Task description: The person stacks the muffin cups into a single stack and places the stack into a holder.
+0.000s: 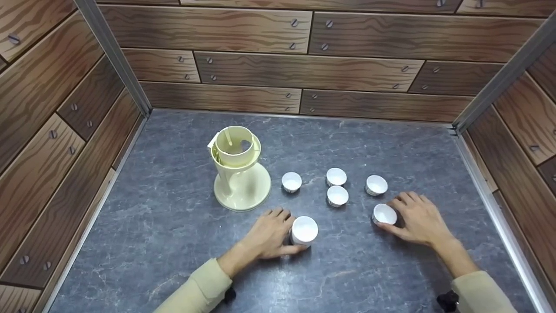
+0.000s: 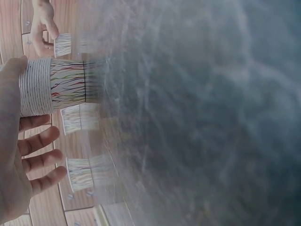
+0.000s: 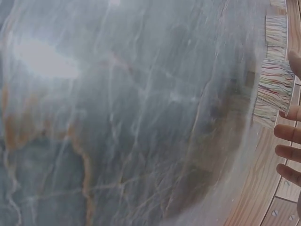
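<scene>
My left hand holds a stack of white paper cups between thumb and index finger, near the front middle of the table. In the left wrist view the stack shows many nested rims and coloured wavy lines on the lowest cup; its other fingers are spread free of it. To the right, my right hand has its thumb and index finger around a single small cup standing on the table. That cup carries the same lines in the right wrist view, where the hand is partly cut off.
Several more small cups stand behind the hands: one alone, two close together, and another behind the right hand's cup. A pale yellow plastic stand with a cylindrical holder stands back left. Wood-patterned walls enclose the table.
</scene>
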